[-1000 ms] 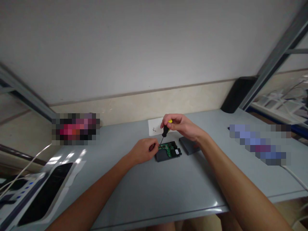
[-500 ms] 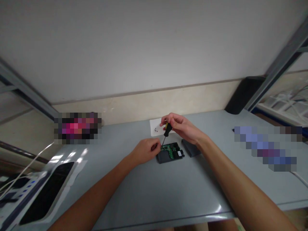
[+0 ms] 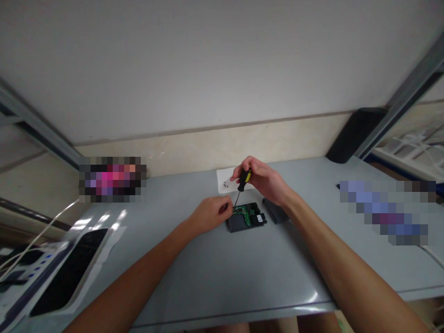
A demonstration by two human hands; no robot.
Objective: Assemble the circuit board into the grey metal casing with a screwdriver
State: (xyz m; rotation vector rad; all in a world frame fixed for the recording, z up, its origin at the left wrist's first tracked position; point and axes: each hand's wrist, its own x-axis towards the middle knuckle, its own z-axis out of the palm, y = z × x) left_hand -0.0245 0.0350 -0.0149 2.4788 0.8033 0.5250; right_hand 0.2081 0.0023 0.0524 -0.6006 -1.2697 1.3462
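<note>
My right hand point(image 3: 262, 180) grips a black and yellow screwdriver point(image 3: 244, 179) by its handle. The shaft slants down to the upper left part of a green circuit board point(image 3: 247, 213). That board sits in a dark grey device casing point(image 3: 239, 225) lying flat on the desk. Curled at the casing's upper left corner, my left hand point(image 3: 212, 213) has its fingers closed on that edge. Partly behind my right wrist lies a separate dark grey cover point(image 3: 275, 212). Several small dark screws point(image 3: 226, 184) rest on a white sheet of paper point(image 3: 222, 175) beyond the casing.
On the grey desk point(image 3: 194, 277), a tablet-like black-screened device point(image 3: 74, 270) lies at the left beside a white power strip point(image 3: 38, 273). A black cylinder point(image 3: 354, 136) stands at the back right. Blurred-out items point(image 3: 113, 180) occupy the back left, and another blurred item point(image 3: 385, 212) lies right.
The screwdriver handle has turned, showing its yellow part on the other side, and my right hand's fingers have shifted around it. My left hand stays at the casing. The view has shifted slightly.
</note>
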